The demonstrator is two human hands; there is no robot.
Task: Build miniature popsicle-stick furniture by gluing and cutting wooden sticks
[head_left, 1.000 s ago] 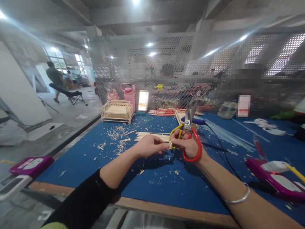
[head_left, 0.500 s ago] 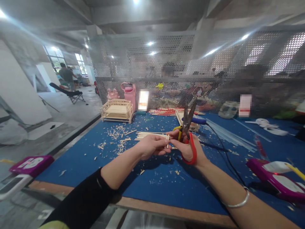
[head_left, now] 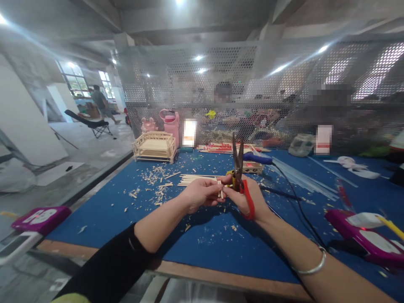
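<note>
My right hand (head_left: 244, 198) is closed round a pair of scissors (head_left: 239, 168) with one red and one yellow handle, blades pointing up and slightly parted. My left hand (head_left: 199, 194) pinches a few short wooden sticks (head_left: 220, 190) just left of the scissors, and the two hands touch above the blue table mat (head_left: 202, 235). A bundle of longer wooden sticks (head_left: 197, 179) lies on the mat right behind my left hand.
A small wooden bench model (head_left: 154, 146) stands at the back left beside a pink bottle (head_left: 172, 123). Wood chips (head_left: 154, 185) litter the mat. A blue-handled tool (head_left: 257, 158) with a black cord lies behind the scissors. Purple devices (head_left: 366, 237) (head_left: 41, 216) sit at both sides.
My right hand has turned the scissors so their handles now face edge-on, and the blades shifted left. Both hands stay together over the mat. A person in the far left background walked right.
</note>
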